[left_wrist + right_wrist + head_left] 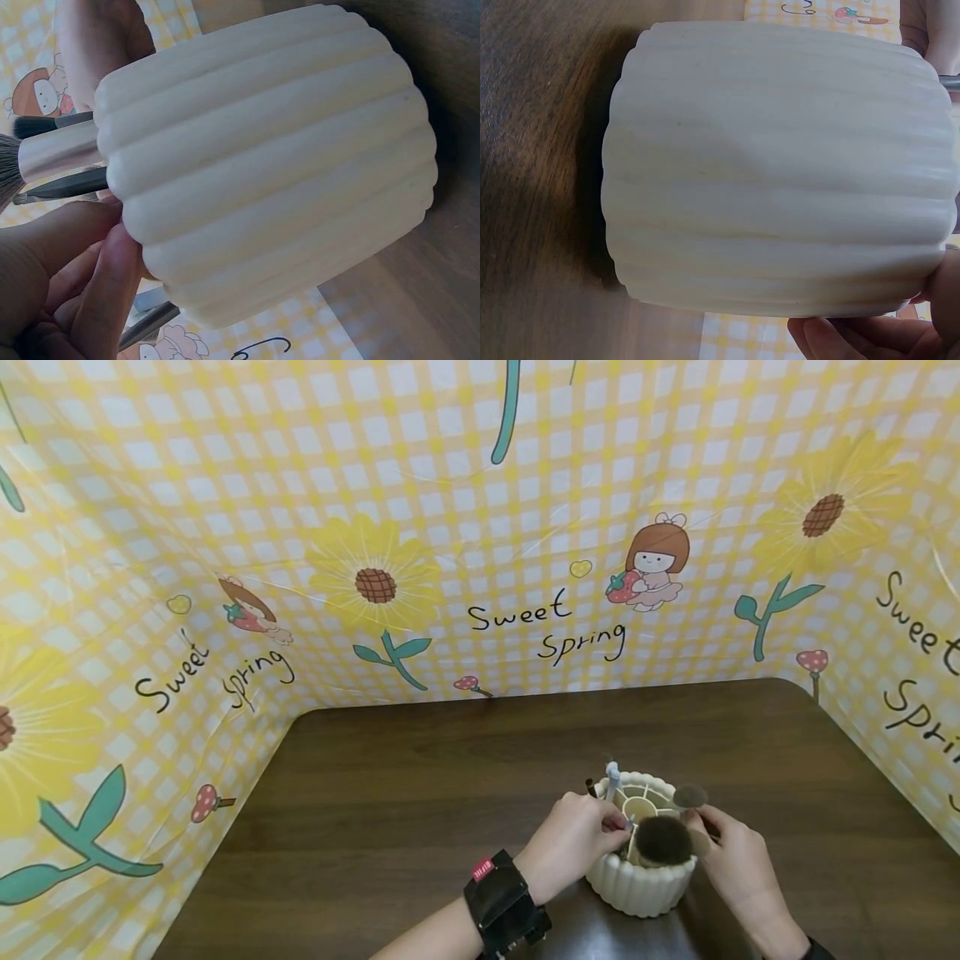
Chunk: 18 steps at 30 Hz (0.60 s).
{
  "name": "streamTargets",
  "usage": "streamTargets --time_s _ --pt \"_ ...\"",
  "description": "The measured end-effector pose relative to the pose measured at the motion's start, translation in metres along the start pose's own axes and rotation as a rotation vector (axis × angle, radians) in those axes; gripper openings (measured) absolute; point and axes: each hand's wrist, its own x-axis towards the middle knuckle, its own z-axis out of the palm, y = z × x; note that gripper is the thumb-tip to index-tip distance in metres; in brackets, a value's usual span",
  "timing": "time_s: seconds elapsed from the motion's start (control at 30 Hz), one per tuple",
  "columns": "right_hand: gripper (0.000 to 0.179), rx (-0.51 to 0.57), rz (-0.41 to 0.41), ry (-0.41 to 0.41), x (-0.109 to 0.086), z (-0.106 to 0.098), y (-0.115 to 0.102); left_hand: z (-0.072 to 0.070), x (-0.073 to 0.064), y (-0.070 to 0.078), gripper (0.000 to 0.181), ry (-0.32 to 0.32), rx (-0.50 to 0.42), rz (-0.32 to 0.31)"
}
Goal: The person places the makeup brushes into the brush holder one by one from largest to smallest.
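A cream ribbed brush holder (641, 889), round and divided inside, stands upright on the table with several makeup brushes in it. At its left rim, my left hand (577, 839) pinches what looks like a thin makeup brush (64, 186), mostly hidden by the fingers and rim. My right hand (738, 860) grips the holder's right rim, thumb at the edge and fingers along the outer wall in the right wrist view. Just above those fingers shows a small brush head (690, 795). A large fluffy dark brush (663, 840) rises at the front, and a pale-blue-tipped brush (612, 777) at the back left.
The dark wood table (420, 802) extends to the left and behind the holder. A yellow checked cloth (510, 535) with flower prints walls the back and both sides. A black strap with a device (504, 902) sits on the left wrist.
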Motion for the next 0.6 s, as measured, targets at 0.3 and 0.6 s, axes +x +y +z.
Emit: streamTargets --time_s 0.3,0.6 --pt "0.028 0.01 0.003 -0.009 0.001 0.001 0.002 -0.002 -0.004 -0.002 0.011 -0.009 -0.006 0.029" --pt "0.035 0.002 0.062 -0.065 0.003 -0.001 0.007 -0.01 -0.011 0.002 0.013 -0.048 -0.03 0.04"
